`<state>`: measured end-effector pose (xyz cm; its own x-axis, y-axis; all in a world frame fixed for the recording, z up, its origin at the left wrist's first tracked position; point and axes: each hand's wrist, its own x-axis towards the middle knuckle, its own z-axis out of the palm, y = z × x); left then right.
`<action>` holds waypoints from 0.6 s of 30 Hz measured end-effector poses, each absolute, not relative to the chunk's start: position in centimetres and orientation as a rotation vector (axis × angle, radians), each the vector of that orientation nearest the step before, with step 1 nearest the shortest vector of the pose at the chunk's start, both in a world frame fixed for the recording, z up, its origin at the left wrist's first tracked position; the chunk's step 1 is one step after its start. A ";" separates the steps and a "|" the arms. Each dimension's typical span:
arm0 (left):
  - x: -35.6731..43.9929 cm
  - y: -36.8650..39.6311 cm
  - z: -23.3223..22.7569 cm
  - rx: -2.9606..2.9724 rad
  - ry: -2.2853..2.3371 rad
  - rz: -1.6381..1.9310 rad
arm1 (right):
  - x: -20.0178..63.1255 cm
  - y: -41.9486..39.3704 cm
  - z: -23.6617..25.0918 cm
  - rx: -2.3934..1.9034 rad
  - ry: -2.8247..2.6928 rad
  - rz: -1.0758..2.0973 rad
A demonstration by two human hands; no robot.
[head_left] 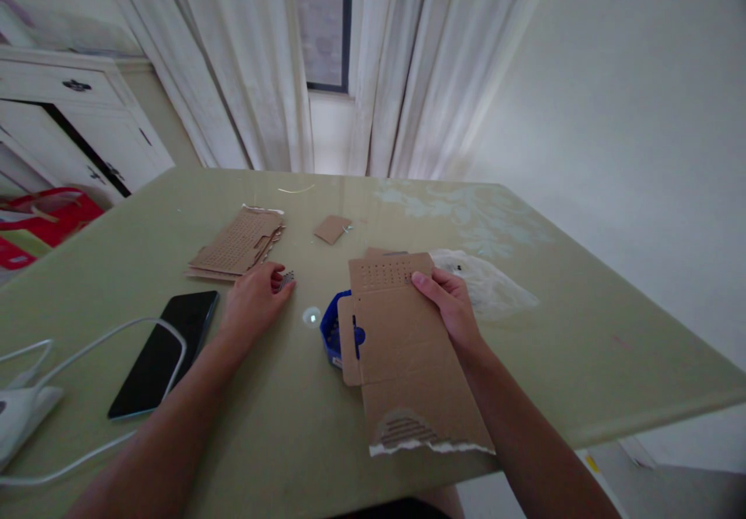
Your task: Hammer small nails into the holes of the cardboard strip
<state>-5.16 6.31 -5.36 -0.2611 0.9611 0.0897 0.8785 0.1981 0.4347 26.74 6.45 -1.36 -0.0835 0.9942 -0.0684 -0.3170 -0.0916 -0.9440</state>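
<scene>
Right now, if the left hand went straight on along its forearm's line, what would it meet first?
Probably the small cardboard square on the table, ahead and to the right of the left hand; height is unclear, so it might pass above.

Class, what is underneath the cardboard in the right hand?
A blue container shows past the left edge of the cardboard and through its cutout; the rest is covered and cannot be seen.

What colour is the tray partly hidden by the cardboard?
Blue; the tray shows best in the head view.
</scene>
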 end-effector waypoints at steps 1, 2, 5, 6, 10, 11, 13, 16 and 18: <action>-5.0 6.3 -5.2 1.765 2.273 0.587 | 26.7 6.4 -1.2 -0.983 -0.969 1.458; -4.9 6.3 -5.1 1.759 2.275 0.577 | 26.6 6.4 -1.1 -0.982 -0.964 1.459; -4.7 6.4 -5.0 1.756 2.272 0.563 | 26.6 6.3 -0.8 -0.993 -0.962 1.468; -4.8 6.4 -4.9 1.758 2.273 0.559 | 26.6 6.3 -0.8 -0.998 -0.968 1.473; -4.9 6.4 -5.1 1.766 2.276 0.558 | 26.7 6.4 -0.9 -0.993 -0.982 1.480; -5.0 6.4 -5.2 1.774 2.274 0.564 | 26.7 6.4 -1.0 -0.989 -0.982 1.481; -5.0 6.6 -5.5 1.812 2.253 0.585 | 26.7 6.4 -1.1 -0.987 -0.984 1.482; -5.1 6.8 -6.0 1.890 2.211 0.617 | 26.7 6.4 -1.0 -0.991 -0.988 1.480; -5.2 7.0 -6.3 1.916 2.196 0.624 | 26.6 6.4 -0.9 -0.989 -0.990 1.483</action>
